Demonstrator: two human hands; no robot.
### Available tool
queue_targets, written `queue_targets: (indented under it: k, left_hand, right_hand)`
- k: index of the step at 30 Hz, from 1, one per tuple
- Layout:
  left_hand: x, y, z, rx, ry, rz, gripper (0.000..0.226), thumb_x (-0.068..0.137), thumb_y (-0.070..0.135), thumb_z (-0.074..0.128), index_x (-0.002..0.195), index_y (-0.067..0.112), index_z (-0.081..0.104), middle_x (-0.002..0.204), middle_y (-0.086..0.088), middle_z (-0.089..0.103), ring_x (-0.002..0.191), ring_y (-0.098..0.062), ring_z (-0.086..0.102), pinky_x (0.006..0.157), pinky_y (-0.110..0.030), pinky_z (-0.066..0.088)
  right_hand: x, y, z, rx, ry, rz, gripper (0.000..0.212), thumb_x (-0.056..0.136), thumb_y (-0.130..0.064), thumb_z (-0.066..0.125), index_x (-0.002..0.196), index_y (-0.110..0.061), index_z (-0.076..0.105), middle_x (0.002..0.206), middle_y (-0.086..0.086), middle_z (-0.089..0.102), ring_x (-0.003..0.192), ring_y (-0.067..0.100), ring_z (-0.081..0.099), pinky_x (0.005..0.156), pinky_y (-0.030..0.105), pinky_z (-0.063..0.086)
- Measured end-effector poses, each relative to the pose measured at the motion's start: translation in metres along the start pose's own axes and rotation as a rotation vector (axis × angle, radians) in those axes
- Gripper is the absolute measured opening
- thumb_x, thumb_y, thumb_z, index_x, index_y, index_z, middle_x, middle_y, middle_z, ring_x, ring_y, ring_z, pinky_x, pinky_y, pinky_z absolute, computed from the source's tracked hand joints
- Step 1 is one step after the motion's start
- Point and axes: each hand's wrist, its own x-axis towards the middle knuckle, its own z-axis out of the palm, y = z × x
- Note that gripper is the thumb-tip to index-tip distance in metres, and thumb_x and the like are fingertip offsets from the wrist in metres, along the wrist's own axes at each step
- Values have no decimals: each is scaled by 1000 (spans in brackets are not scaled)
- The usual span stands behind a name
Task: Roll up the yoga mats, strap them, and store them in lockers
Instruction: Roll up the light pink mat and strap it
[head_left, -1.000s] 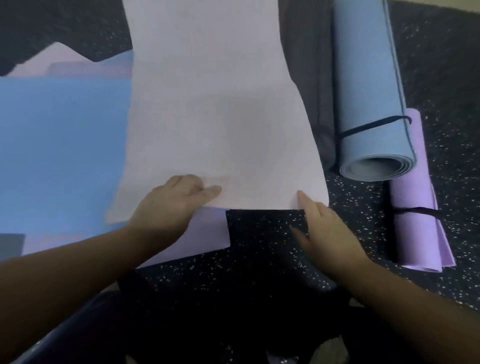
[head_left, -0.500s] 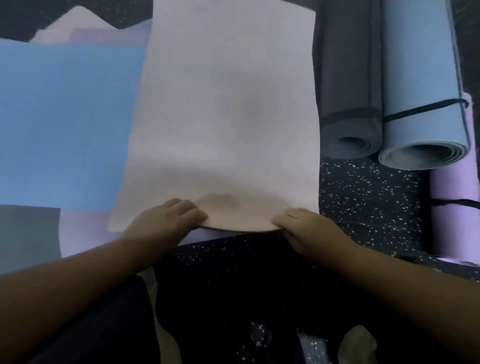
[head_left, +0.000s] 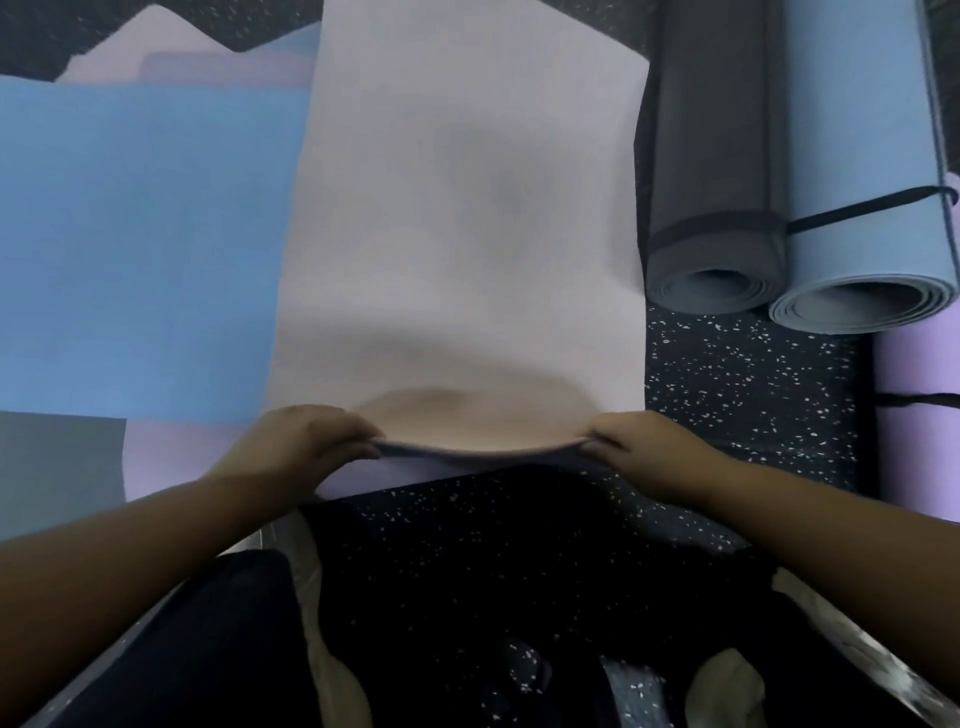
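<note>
A pale pink yoga mat (head_left: 457, 218) lies unrolled on the dark speckled floor, stretching away from me. Its near edge is lifted off the floor and bowed upward. My left hand (head_left: 301, 441) pinches that edge at its left end. My right hand (head_left: 639, 447) pinches it at the right end. To the right lie rolled mats: a grey one (head_left: 711, 171) and a light blue one (head_left: 862, 171), each with a dark strap around it, and a purple one (head_left: 919, 415) at the frame's edge, also strapped.
A flat blue mat (head_left: 140, 244) lies to the left, over a lilac mat (head_left: 171, 452) and a grey mat (head_left: 57, 467). More pink and lilac mat corners (head_left: 156, 57) show at the far left. My dark-clothed knees fill the bottom of the view.
My hands went from resting flat at the pink mat's near edge to pinching it; the edge has risen off the floor and bowed up. The camera has shifted left and closer.
</note>
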Motion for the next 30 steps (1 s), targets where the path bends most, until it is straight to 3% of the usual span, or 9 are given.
queue_targets:
  k: [5, 9, 13, 16, 19, 21, 24, 26, 30]
  left_hand:
    - [22, 15, 7, 149, -235, -202, 46, 91, 52, 38, 106, 21, 67, 98, -8, 69, 93, -28, 61, 71, -30, 38]
    - [46, 22, 5, 284, -324, -328, 21, 101, 37, 41, 114, 25, 51, 83, -4, 53, 82, -26, 51, 67, -32, 36]
    - [55, 33, 8, 627, -216, -134, 22, 91, 15, 58, 109, 18, 45, 103, -5, 55, 93, -29, 55, 67, -34, 37]
    - [58, 44, 12, 686, -124, 72, 43, 59, -4, 79, 93, 9, 55, 90, -11, 53, 73, -30, 53, 51, -32, 29]
    - [50, 46, 24, 636, -126, 157, 54, 44, -13, 79, 86, 6, 52, 83, -12, 49, 62, -27, 47, 40, -29, 30]
    - [46, 44, 27, 621, -98, 221, 58, 29, -17, 73, 76, 5, 48, 69, -13, 48, 53, -28, 45, 38, -26, 28]
    - [40, 33, 38, 642, -72, 291, 39, 49, -4, 54, 81, 11, 37, 71, -15, 47, 63, -27, 40, 45, -37, 39]
    - [36, 32, 37, 614, -38, 215, 26, 66, 15, 54, 87, 7, 43, 76, -17, 50, 66, -30, 46, 50, -43, 45]
    - [49, 30, 28, 559, -30, 110, 77, 47, 32, 91, 107, 8, 49, 86, -18, 58, 72, -36, 57, 60, -44, 51]
  right_hand:
    - [-3, 2, 1, -117, 29, 21, 19, 102, -32, 41, 97, -18, 54, 107, 10, 62, 99, 28, 54, 65, 31, 23]
    - [11, -3, -2, -301, 42, 55, 29, 103, -37, 34, 105, -14, 51, 111, 15, 61, 100, 32, 57, 67, 32, 31]
    - [14, -12, 3, -474, 120, 106, 24, 99, -37, 47, 102, -15, 57, 104, 7, 62, 101, 29, 55, 74, 33, 36]
    - [13, -20, 4, -500, 272, 55, 36, 56, -8, 86, 76, -9, 56, 78, 10, 54, 64, 28, 53, 49, 30, 31]
    - [15, -31, 6, -368, 265, 17, 34, 64, 18, 59, 90, -2, 52, 92, 17, 48, 67, 32, 51, 53, 34, 27]
    - [15, -37, 10, -367, 290, -72, 36, 47, 18, 54, 78, 0, 51, 75, 16, 51, 52, 29, 51, 47, 28, 24]
    - [21, -27, 22, -468, 423, -156, 32, 49, 6, 36, 77, -10, 40, 60, 9, 48, 45, 19, 45, 47, 22, 20]
    - [20, -24, 22, -441, 376, -136, 32, 45, 2, 53, 75, -6, 46, 63, 11, 50, 50, 23, 46, 45, 24, 30]
    - [22, -18, 12, -350, 366, -98, 29, 48, -16, 55, 75, -5, 53, 71, 12, 53, 59, 29, 50, 47, 33, 44]
